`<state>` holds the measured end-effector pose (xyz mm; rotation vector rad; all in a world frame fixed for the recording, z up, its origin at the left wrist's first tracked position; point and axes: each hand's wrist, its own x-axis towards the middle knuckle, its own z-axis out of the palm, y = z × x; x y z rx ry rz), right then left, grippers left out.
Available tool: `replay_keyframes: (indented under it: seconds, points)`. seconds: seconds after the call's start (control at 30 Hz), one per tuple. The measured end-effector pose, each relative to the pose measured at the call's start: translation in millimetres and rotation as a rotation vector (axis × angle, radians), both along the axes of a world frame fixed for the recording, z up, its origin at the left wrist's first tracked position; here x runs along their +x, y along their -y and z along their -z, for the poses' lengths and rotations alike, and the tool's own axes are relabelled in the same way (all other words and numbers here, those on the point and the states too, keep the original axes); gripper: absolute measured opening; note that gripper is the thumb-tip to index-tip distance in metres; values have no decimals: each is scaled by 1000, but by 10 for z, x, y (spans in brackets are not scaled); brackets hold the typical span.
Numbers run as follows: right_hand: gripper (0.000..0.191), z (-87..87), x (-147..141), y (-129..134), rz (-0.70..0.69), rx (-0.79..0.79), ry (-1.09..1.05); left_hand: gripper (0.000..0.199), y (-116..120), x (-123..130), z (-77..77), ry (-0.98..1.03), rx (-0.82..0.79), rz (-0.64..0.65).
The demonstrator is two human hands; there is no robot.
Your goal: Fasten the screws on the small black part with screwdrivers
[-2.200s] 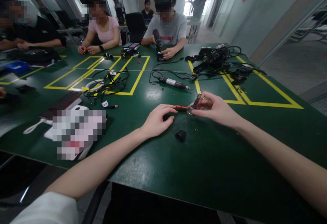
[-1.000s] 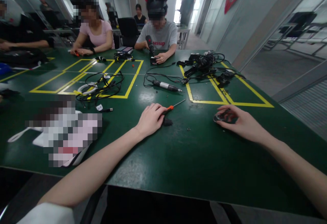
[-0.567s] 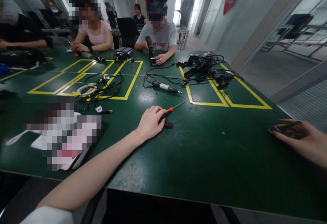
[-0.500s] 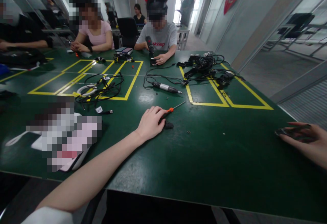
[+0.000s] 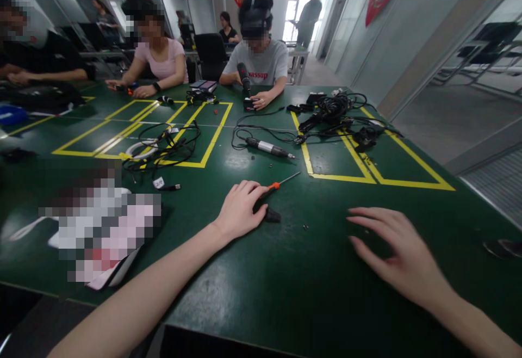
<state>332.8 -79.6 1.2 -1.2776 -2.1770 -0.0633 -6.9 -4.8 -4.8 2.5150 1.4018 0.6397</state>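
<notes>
My left hand (image 5: 241, 209) rests on the green table (image 5: 326, 292) with its fingers curled over the handle of a black and orange screwdriver (image 5: 274, 186). The metal shaft points away to the right. Under the thumb side of that hand lies a small black piece (image 5: 273, 215), partly hidden. Small metal bits (image 5: 305, 227), perhaps screws, are just right of it. Above the table on the right, my right hand (image 5: 402, 254) has thumb and fingers apart and holds nothing. A dark, shiny object (image 5: 503, 248) lies by the right edge, too blurred to name.
Beyond my hands lie an electric screwdriver (image 5: 269, 147) with its cord, a black cable pile (image 5: 332, 113), and coiled cables (image 5: 163, 143). A blurred-out pink and white item (image 5: 122, 233) is at left. Across the table, a co-worker (image 5: 256, 56) holds a tool.
My right hand has let go of the dark object at the right edge and moved left, opening. The left hand stays on the screwdriver. The view has shifted slightly.
</notes>
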Motion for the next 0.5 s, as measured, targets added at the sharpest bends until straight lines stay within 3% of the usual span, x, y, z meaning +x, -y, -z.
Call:
replay_keyframes:
  seconds: [0.07, 0.2, 0.3, 0.5]
  points:
    - [36, 45, -531, -183, -192, -92, 4, 37, 13, 6, 1, 0, -2, 5]
    - [32, 78, -1149, -458, -323, -169, 42, 40, 21, -1, 11, -8, 3, 17]
    - [26, 57, -1292, -502, -344, -179, 59, 39, 11, -12, 9, -12, -2, 5]
    - [14, -57, -1336, -413, -342, -207, -122, 37, 20, 23, 4, -19, -16, 9]
